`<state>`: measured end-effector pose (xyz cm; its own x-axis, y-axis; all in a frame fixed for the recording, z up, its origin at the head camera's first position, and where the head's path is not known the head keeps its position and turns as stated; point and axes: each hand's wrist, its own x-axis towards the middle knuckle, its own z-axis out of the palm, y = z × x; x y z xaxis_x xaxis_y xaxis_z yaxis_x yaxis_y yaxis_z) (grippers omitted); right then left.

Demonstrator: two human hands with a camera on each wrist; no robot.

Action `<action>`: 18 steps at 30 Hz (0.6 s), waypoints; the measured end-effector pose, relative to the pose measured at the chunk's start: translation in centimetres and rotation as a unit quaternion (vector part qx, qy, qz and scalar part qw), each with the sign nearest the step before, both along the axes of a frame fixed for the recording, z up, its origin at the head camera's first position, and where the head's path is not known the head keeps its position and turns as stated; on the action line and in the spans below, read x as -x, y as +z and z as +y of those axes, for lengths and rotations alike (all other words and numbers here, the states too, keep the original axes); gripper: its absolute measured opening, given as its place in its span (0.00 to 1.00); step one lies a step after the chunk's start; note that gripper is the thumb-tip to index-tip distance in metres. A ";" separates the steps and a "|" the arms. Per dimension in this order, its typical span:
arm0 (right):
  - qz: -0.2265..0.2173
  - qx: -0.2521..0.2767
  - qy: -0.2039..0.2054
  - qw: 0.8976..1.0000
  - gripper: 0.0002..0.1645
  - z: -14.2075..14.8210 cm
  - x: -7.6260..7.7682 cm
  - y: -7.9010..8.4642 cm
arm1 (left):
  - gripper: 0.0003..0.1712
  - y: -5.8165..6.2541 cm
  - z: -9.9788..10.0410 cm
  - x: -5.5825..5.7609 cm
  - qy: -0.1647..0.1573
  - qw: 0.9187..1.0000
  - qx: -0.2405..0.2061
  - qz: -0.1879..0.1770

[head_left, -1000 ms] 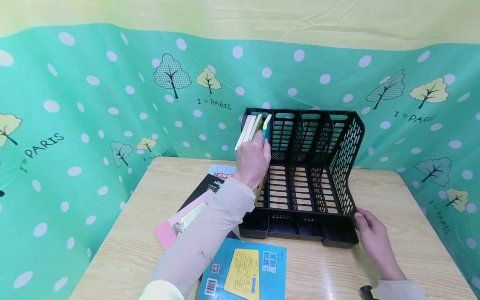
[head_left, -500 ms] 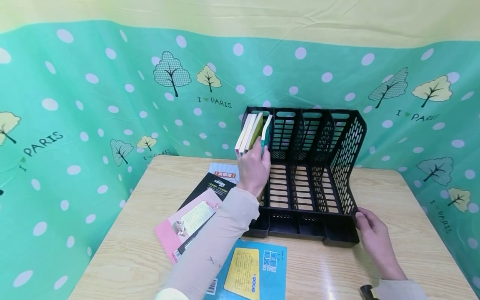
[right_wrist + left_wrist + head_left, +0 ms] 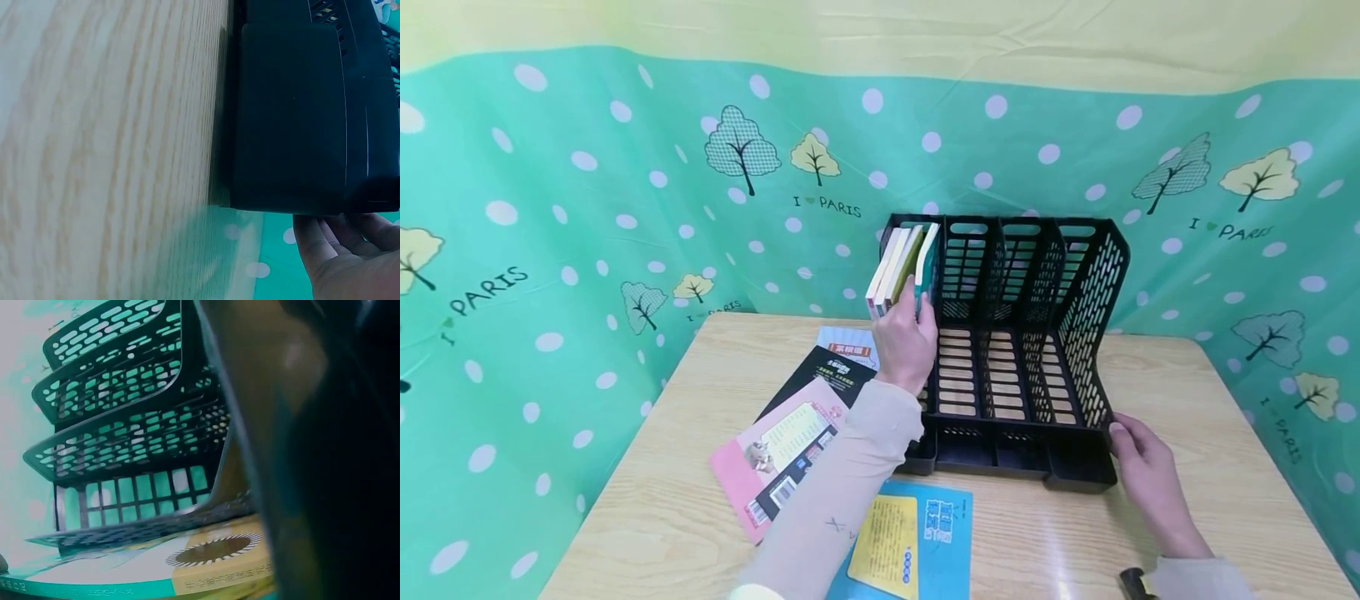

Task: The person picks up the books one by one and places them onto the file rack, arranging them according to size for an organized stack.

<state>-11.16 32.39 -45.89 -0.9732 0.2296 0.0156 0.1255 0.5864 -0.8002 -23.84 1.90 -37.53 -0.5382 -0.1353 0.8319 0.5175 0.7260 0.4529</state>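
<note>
Teal book point(image 3: 928, 260) on edge (front-to-back)

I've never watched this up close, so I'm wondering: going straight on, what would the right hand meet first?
The right hand would meet the slotted black plastic rack, near its right front corner; they seem to touch.

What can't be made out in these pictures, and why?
Head view: lower parts of the racked books, behind the left hand.
Head view: part of the blue book, behind the left sleeve and past the bottom edge.
Head view: print on the pink book, too tiny.
Right wrist view: fingertips of the right hand, behind the black rack.
Left wrist view: a dark shape, too blurred.
</note>
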 end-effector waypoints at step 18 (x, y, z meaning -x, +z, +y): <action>-0.004 -0.004 0.002 1.000 0.32 -0.1 -0.1 0.2 | 0.18 -2.7 2.5 0.7 0.035 0.993 -0.112 0.035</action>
<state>-11.03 32.31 -45.70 -0.9742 0.2256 0.0091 0.1301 0.5936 -0.7941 -24.53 4.41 -40.23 -0.4635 -0.3553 0.8118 0.5056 0.6463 0.5715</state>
